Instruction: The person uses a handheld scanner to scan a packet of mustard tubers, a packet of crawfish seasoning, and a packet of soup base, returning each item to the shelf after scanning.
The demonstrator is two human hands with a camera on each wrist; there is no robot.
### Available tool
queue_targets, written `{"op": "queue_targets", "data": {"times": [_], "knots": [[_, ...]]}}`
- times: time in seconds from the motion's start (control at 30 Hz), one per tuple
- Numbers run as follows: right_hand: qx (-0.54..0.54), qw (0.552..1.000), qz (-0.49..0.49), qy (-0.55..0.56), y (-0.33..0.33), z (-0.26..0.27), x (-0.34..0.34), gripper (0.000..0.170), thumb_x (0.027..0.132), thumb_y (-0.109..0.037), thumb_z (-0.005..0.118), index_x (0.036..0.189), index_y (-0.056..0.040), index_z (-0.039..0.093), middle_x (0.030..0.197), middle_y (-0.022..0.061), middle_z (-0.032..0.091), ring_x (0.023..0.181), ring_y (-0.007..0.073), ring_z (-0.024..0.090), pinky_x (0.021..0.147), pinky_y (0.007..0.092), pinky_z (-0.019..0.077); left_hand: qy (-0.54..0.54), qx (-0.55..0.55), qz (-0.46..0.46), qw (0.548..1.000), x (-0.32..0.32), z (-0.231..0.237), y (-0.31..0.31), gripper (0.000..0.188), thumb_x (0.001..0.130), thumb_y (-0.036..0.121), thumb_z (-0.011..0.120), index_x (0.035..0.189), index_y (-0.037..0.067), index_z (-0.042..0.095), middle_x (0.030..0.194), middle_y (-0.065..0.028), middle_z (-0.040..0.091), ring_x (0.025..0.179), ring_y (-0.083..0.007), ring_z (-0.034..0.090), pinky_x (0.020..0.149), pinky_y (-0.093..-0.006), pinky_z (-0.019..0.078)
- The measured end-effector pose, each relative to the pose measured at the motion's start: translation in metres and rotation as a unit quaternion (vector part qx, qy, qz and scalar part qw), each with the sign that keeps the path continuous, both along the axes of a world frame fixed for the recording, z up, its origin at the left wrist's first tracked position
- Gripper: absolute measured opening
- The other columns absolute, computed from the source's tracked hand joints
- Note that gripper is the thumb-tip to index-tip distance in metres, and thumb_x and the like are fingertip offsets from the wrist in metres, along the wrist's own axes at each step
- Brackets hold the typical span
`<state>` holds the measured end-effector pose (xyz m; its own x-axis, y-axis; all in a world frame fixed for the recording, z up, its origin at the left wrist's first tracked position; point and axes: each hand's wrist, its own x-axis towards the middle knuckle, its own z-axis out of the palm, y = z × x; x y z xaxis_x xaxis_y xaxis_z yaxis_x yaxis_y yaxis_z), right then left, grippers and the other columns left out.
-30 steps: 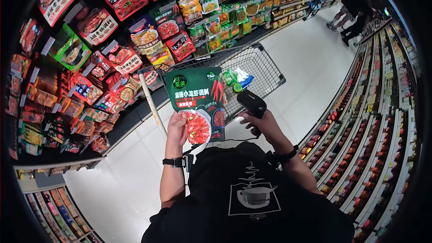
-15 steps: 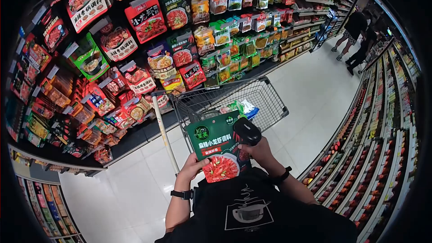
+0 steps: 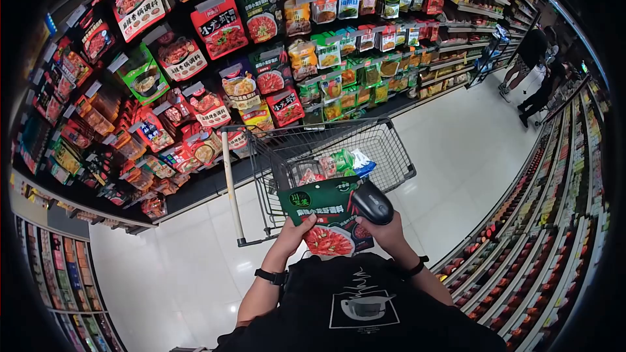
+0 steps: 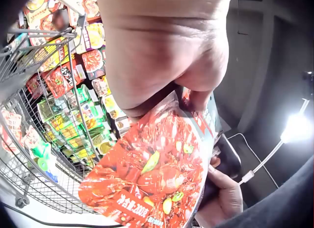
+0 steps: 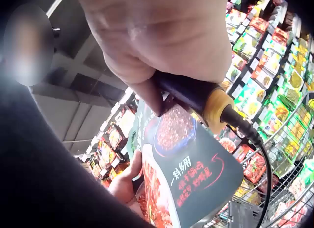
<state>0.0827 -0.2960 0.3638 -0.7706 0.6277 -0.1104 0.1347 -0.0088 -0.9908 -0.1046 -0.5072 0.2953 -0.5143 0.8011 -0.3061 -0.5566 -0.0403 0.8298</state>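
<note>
My left hand [image 3: 290, 238] grips a dark green seasoning pouch [image 3: 331, 240] by its left side, thumb across the front. The pouch has a picture of red crayfish in a bowl and is tilted, its top away from me. In my right hand [image 3: 388, 233] is a black handheld barcode scanner [image 3: 372, 202], its head overlapping the pouch's upper right corner. The right wrist view shows fingers curled round the scanner handle [image 5: 184, 93], which ends in a yellow collar and black cable [image 5: 267, 179]. My right thumb [image 5: 149, 98] is right at the pouch's edge.
Ahead stands a wire shopping cart [image 3: 399, 150] with a pale handle bar [image 3: 229, 179]; green, white-and-blue and red packs [image 3: 342, 161] lie inside. Hanging pouches [image 3: 225, 29] fill the left shelves, bottles and jars [image 3: 521, 254] the right. Two people [image 3: 533, 58] are farther down the aisle.
The pouch came down toward my body and its top tilted away. My right hand brought the scanner in against the pouch's right side. The view shifted, showing more of the shelves.
</note>
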Motion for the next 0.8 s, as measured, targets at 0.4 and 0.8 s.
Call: {"op": "queue_targets", "data": {"times": [0.4, 0.8], "knots": [[-0.167, 0.971, -0.121, 0.124, 0.04, -0.007, 0.019, 0.047, 0.084, 0.014, 0.08, 0.123, -0.0059, 0.065, 0.111, -0.0009, 0.064, 0.102, 0.0103, 0.063, 0.091, 0.029, 0.0535, -0.037, 0.005, -0.067, 0.997, 0.048, 0.014, 0.036, 0.049, 0.104, 0.009, 0.072, 0.149, 0.001, 0.054, 0.14, -0.0099, 0.068, 0.127, -0.0186, 0.067, 0.113, -0.0386, 0.0535], [-0.173, 0.971, -0.134, 0.096, 0.048, -0.007, 0.004, 0.039, 0.088, 0.007, 0.082, 0.123, -0.0039, 0.068, 0.106, -0.0008, 0.066, 0.097, 0.01, 0.064, 0.086, 0.0291, 0.0526, -0.025, -0.004, 0.044, 0.999, 0.052, 0.002, 0.036, 0.043, 0.115, 0.029, 0.057, 0.148, 0.001, 0.059, 0.134, -0.0059, 0.071, 0.12, -0.0126, 0.069, 0.105, -0.0309, 0.0554]]}}
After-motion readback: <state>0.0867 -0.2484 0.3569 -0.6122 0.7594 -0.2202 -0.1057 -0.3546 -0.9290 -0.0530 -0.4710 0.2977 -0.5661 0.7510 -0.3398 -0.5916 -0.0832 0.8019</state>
